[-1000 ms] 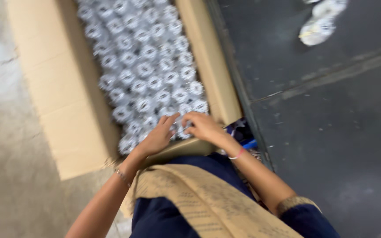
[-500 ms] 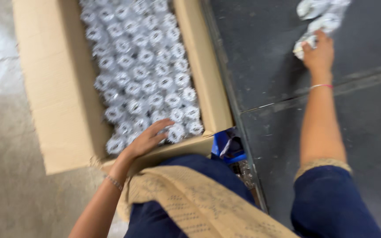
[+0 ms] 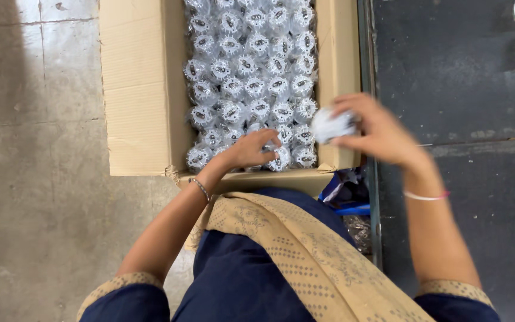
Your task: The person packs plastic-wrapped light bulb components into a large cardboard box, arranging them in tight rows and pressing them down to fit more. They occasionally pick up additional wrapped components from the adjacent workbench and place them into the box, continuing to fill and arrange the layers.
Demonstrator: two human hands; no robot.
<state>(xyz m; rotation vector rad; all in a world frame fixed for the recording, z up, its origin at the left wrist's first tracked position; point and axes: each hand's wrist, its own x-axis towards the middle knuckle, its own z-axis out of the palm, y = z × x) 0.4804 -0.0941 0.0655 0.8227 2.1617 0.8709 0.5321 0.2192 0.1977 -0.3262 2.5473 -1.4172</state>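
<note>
Filling the cardboard box (image 3: 144, 89), wrapped white pieces (image 3: 251, 71) are touched by the left hand (image 3: 250, 149), fingers loosely released; one wrapped piece (image 3: 331, 125) is grasped by the right hand (image 3: 377, 132).

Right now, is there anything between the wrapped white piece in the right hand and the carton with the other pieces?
Nothing visible is in the way. The right hand holds the wrapped white piece just above the carton's right flap. The left hand rests on the packed pieces at the near end, beside that path.
</note>
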